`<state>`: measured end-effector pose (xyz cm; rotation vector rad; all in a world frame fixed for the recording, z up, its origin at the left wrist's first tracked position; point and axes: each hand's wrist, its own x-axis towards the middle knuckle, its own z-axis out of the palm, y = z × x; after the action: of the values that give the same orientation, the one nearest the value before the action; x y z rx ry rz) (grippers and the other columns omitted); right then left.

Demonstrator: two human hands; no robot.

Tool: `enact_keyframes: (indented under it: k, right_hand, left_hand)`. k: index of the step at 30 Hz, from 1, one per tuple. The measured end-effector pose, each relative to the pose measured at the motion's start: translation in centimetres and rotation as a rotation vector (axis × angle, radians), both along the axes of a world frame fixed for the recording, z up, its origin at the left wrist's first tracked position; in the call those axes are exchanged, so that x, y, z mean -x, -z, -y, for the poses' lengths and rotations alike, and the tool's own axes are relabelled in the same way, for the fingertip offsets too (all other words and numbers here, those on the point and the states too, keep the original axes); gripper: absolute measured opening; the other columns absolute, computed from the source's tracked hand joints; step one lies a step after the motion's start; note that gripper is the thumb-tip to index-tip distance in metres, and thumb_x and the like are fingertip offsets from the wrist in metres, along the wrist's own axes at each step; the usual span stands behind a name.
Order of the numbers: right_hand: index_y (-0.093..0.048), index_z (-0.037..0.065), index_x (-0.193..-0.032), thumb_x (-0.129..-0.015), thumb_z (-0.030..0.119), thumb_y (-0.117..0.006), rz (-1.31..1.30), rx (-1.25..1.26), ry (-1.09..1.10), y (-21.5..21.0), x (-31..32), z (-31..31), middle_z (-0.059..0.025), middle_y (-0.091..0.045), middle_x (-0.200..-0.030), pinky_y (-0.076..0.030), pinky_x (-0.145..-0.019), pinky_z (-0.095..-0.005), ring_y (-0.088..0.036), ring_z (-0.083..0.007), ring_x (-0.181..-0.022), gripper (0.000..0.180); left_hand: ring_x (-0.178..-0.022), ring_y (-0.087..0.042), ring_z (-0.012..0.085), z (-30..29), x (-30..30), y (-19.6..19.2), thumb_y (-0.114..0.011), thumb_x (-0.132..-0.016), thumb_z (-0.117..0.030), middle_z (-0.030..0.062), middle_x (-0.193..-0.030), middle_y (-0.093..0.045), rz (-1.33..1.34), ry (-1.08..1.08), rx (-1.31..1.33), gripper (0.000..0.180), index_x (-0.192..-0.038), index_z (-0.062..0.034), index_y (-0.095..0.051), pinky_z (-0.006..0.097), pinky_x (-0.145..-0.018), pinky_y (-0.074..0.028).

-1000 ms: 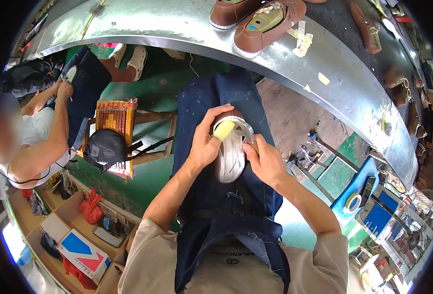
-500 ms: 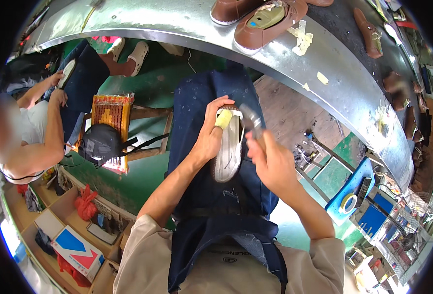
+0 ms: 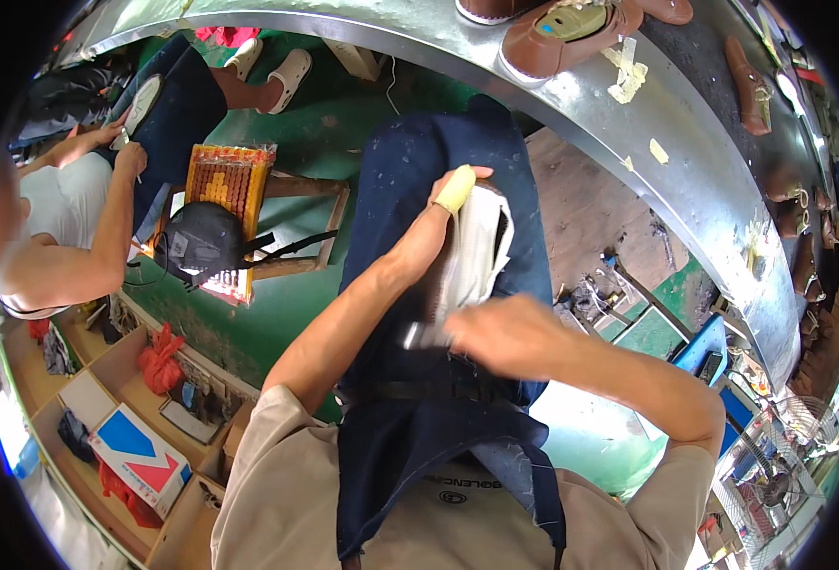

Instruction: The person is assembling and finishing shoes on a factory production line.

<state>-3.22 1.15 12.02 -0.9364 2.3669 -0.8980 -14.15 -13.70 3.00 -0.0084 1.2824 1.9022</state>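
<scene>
A shoe [image 3: 476,249] rests on my apron-covered lap with its white underside facing up; a dark edge shows along its rim. My left hand [image 3: 438,214], with yellow wrapping on one digit, grips the shoe at its far end. Closed around the handle of a hammer [image 3: 426,335] is my right hand [image 3: 507,334], slightly smeared by motion. The hammer's metal head lies just left of that hand, by the shoe's near end. Whether the head touches the shoe I cannot tell.
A metal bench [image 3: 619,142] curves past my lap, carrying brown shoes [image 3: 572,43]. At left, a co-worker [image 3: 77,214] holds a white-soled shoe [image 3: 142,104]. Between us a stool bears a beaded mat [image 3: 225,180] and a black bag [image 3: 196,242]. Wooden compartments [image 3: 120,361] stand lower left; a wire-caged fan [image 3: 781,465], lower right.
My right hand and the hammer have swung from the shoe's far end to its near end. The shoe has turned and tilted in my left hand. The view has shifted a little.
</scene>
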Motion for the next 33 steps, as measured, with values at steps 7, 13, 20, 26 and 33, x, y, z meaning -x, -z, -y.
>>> enact_keyframes:
  k: [7, 13, 20, 26, 33]
  right_hand:
    - [-0.054, 0.001, -0.100, -0.097, 0.014, -0.058, 0.232, -0.101, 0.171, -2.8, -1.4, -2.1, -0.0187, -0.067, -0.086, -0.054, -0.069, -0.0510, -0.068, -0.0403, -0.082, 0.013]
    - [-0.053, -0.003, -0.103, -0.101, 0.014, -0.056, 0.204, -0.370, 0.317, -1.9, 2.5, -4.2, -0.0236, -0.067, -0.082, -0.053, -0.069, -0.0521, -0.068, -0.0436, -0.080, 0.018]
    - [-0.056, -0.004, -0.094, -0.085, 0.006, -0.061, 0.121, -0.411, 0.247, -3.9, 0.4, -0.4, -0.0193, -0.068, -0.065, -0.057, -0.058, -0.0437, -0.072, -0.0354, -0.066, 0.015]
    - [-0.056, -0.004, -0.093, -0.099, 0.017, -0.059, 0.156, -0.365, 0.396, -2.4, 0.5, 0.9, -0.0192, -0.066, -0.063, -0.055, -0.057, -0.0438, -0.071, -0.0343, -0.062, 0.022]
    - [-0.052, -0.001, -0.096, -0.105, 0.028, -0.056, 0.264, -0.014, 0.928, 2.9, -3.7, 2.9, -0.0208, -0.067, -0.068, -0.053, -0.055, -0.0467, -0.070, -0.0366, -0.063, 0.031]
  left_hand:
    - [-0.138, -0.047, 0.0181, 2.3, -2.6, 0.7, -0.035, -0.109, -0.006, 0.0098, -0.149, -0.052, -0.202, -0.080, 0.046, 0.045, -0.153, -0.0054, -0.045, 0.032, -0.119, -0.032]
    - [-0.145, -0.039, 0.0174, 1.6, -5.2, 1.6, -0.036, -0.112, -0.014, 0.0084, -0.157, -0.045, -0.320, -0.181, 0.073, 0.046, -0.157, -0.0061, -0.039, 0.031, -0.122, -0.027]
    - [-0.154, -0.026, 0.0191, 3.6, -7.6, -0.3, -0.035, -0.110, -0.006, 0.0090, -0.168, -0.029, 0.109, -0.213, -0.112, 0.053, -0.162, -0.0060, -0.027, 0.032, -0.126, -0.020]
    - [-0.155, -0.023, 0.0211, 3.9, -7.4, 0.7, -0.036, -0.105, 0.002, 0.0106, -0.169, -0.025, -0.013, -0.182, -0.064, 0.061, -0.164, -0.0085, -0.024, 0.033, -0.126, -0.017]
    - [-0.156, -0.020, 0.0230, 3.3, -5.0, 1.5, -0.057, -0.104, -0.010, 0.0111, -0.171, -0.020, -0.118, -0.028, 0.019, 0.073, -0.165, -0.0091, -0.018, 0.035, -0.126, -0.018]
